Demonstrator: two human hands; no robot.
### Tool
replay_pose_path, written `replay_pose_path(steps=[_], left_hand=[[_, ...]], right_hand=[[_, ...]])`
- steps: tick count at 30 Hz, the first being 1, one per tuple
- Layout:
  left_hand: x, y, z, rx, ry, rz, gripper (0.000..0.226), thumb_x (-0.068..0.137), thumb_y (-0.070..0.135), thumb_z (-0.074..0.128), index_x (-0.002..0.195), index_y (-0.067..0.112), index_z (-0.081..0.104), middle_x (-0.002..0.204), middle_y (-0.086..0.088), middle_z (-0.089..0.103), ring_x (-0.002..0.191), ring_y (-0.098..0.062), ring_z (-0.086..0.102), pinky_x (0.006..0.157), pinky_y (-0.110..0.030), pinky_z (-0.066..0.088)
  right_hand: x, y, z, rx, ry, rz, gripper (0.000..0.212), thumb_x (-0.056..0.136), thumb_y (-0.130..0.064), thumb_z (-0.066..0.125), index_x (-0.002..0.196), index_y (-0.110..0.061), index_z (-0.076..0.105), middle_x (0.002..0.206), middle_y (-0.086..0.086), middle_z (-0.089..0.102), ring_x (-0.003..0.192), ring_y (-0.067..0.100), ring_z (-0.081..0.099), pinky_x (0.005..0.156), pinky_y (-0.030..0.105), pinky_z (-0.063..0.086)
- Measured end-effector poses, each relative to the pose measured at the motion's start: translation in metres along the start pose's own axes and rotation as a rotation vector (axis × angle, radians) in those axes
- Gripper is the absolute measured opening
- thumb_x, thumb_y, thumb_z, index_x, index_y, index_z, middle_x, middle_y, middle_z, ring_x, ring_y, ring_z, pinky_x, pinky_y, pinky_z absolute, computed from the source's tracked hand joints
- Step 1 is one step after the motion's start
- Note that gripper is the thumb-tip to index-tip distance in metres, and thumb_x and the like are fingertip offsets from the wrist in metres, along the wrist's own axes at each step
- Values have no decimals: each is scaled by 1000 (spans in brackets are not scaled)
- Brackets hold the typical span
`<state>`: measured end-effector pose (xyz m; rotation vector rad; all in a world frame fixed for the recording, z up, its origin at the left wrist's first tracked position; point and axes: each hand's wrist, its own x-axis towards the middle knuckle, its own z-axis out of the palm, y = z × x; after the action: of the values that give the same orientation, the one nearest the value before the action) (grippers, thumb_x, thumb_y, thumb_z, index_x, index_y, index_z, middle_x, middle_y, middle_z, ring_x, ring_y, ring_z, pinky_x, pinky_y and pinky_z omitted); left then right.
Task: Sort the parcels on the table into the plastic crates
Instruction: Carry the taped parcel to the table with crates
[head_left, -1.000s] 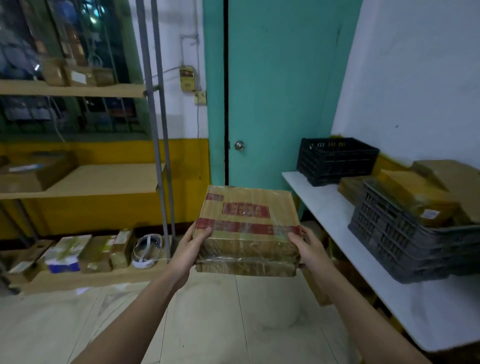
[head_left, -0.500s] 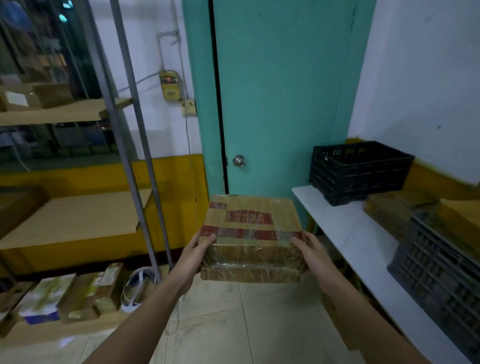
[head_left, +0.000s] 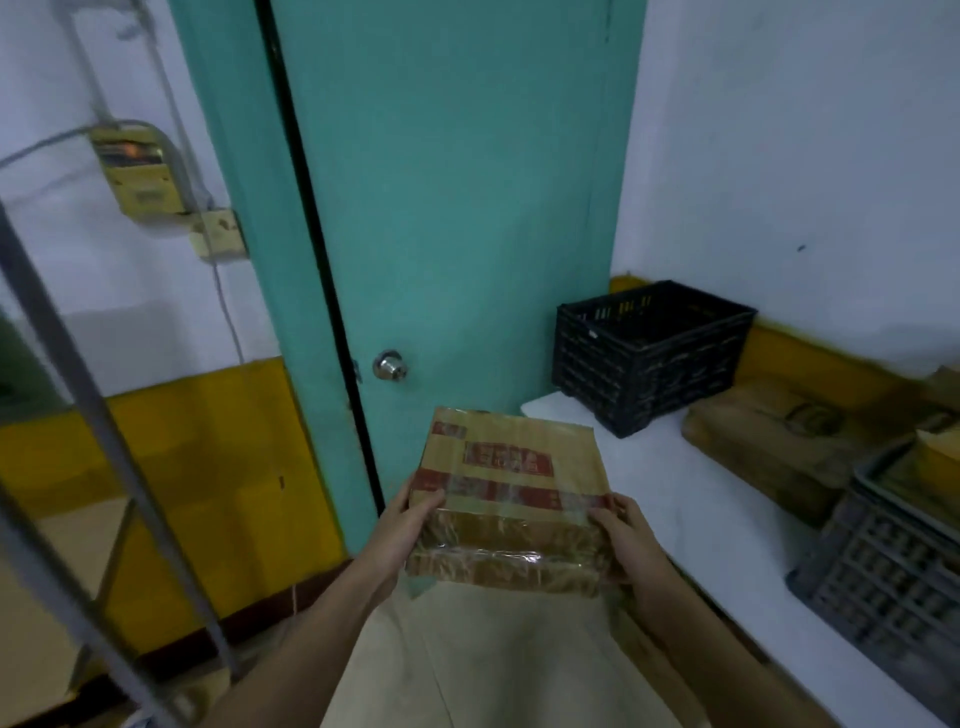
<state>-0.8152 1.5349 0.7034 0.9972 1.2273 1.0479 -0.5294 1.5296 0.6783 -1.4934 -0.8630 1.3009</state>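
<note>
Biggest worry for us is the far black crate (head_left: 652, 353) on the counter (head_left: 691, 499): it's a stretch, so we could clip its rim. The parcel (head_left: 511, 493) sits mid-air near the counter's left edge, our left hand (head_left: 402, 530) and right hand (head_left: 626, 540) with fingers wrapped round its taped sides, and that glossy tape could slip.

- My single head camera looks forward and down from head height, wide-angle.
- It faces the teal painted door (head_left: 447, 208), close.
- White table (head_left: 691, 499) along the right edge; no second view.

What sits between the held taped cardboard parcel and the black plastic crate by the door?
Head view: only bare white tabletop between parcel and crate.
</note>
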Motion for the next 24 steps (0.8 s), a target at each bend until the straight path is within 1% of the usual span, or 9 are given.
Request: replay_pose_path(steps=[3, 4, 7, 10, 13, 16, 19, 22, 24], left_hand=[[57, 7, 3, 52, -63, -23, 55, 71, 45, 71, 124, 40, 58, 112, 5, 73, 101, -19, 71, 93, -44, 54], [75, 7, 8, 69, -77, -32, 54, 70, 41, 70, 123, 38, 59, 111, 4, 74, 98, -18, 72, 88, -42, 56], [125, 7, 29, 125, -134, -54, 44, 79, 27, 68, 121, 34, 58, 102, 7, 75, 87, -12, 73, 63, -24, 55], [172, 4, 60, 198, -217, -95, 42, 88, 18, 64, 126, 30, 51, 110, 3, 71, 86, -11, 72, 56, -19, 52], [215, -1, 102, 313, -330, -107, 46, 92, 15, 61, 133, 25, 43, 116, 0, 64, 92, -13, 69, 65, -22, 52], [246, -7, 144, 422, -382, -90, 46, 90, 10, 63, 133, 14, 50, 115, -1, 64, 97, -15, 66, 72, -23, 52], [271, -12, 181, 477, -498, -120, 49, 89, 14, 67, 132, 24, 49, 128, -1, 54, 108, -15, 62, 91, -31, 53], [295, -16, 219, 488, -637, -70, 58, 86, 24, 75, 131, 37, 41, 125, 11, 58, 110, -8, 60, 91, -29, 53], [309, -21, 242, 562, -704, -34, 62, 88, 31, 73, 137, 37, 36, 126, 14, 56, 116, -10, 57, 100, -34, 49]], right_hand=[[24, -2, 0, 53, 67, 47, 35, 94, -33, 62, 126, -32, 48, 114, 4, 65, 99, 28, 68, 80, 48, 60], [30, -3, -3, 56, 90, 54, 34, 94, -32, 62, 125, -31, 47, 113, 6, 65, 98, 29, 68, 77, 45, 61], [47, -11, -18, 48, 155, 48, 35, 96, -32, 62, 125, -25, 43, 112, 7, 62, 91, 24, 67, 52, 26, 56], [67, -13, -40, 85, 213, 46, 41, 95, -33, 64, 125, -24, 38, 113, 2, 58, 90, 22, 67, 50, 20, 54], [89, -8, -62, 73, 292, 43, 48, 94, -36, 65, 128, -26, 32, 111, -2, 57, 88, 17, 68, 51, 17, 53], [110, 1, -84, 118, 353, 33, 55, 92, -31, 67, 131, -27, 28, 114, 1, 58, 89, 20, 71, 58, 22, 58], [128, 16, -104, 176, 425, 49, 60, 94, -24, 66, 137, -29, 24, 124, 8, 57, 100, 27, 69, 74, 34, 61], [141, 30, -119, 166, 506, 13, 73, 95, -26, 64, 149, -27, 14, 131, 6, 52, 111, 26, 64, 88, 40, 57], [146, 33, -127, 138, 549, -3, 73, 96, -27, 62, 151, -24, 14, 135, 5, 48, 119, 29, 59, 97, 48, 53]])
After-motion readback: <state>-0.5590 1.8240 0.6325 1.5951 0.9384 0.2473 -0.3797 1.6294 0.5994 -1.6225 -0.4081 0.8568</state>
